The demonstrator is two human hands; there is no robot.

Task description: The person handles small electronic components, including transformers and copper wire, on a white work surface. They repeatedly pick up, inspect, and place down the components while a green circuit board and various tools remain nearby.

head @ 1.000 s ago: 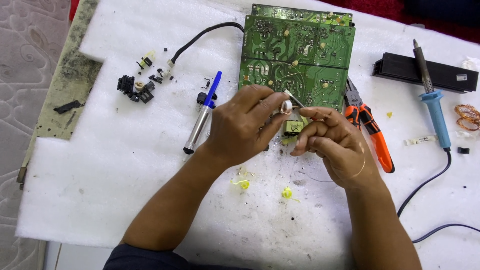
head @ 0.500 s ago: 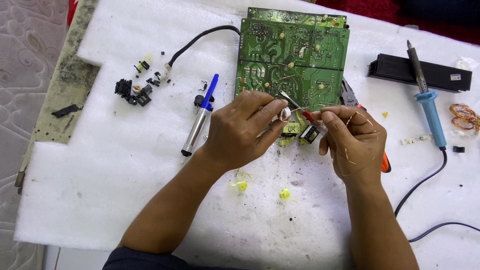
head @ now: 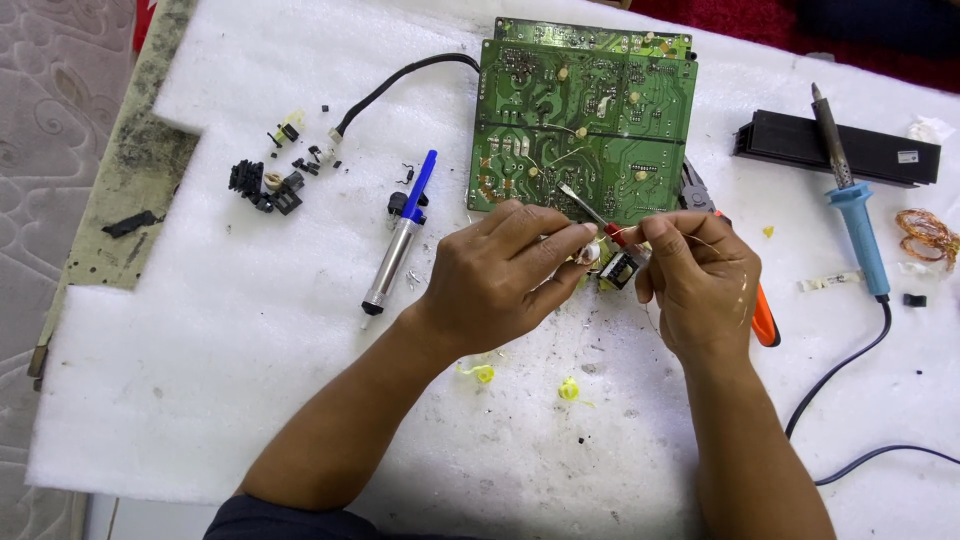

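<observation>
Right in the centre, a small black transformer-like component (head: 622, 268) sits between the two hands, just below the near edge of the green circuit board (head: 580, 130) and above the white foam sheet (head: 200, 380). The right hand (head: 700, 285) has its fingers curled in tight around the component's right side, and a thin red-handled screwdriver (head: 590, 213) pokes up from between the hands, its metal tip lying over the board's lower edge. The left hand (head: 500, 275) is closed too, thumb and fingertips pinching a small pale piece (head: 590, 255) right against the component; what that piece is, I cannot tell

Moving outward: under the right hand an orange-handled pair of pliers (head: 762, 318) peeks out, its jaws up beside the board's right edge. Left of the left hand lies a desoldering pump (head: 398, 240) with a blue plunger and silver barrel, resting at a slant. Further left, a cluster of small black parts (head: 265, 185) is scattered on the foam, with a black cable (head: 400, 80) curving from there up to the board. Near the wrists, two little yellow scraps (head: 568, 388) lie on the foam

Out on the right, a blue-handled soldering iron (head: 855, 210) rests with its tip over a long black bar (head: 840, 148), its cord trailing down toward the near edge. At the far right, a loose coil of copper wire (head: 925, 232)
</observation>
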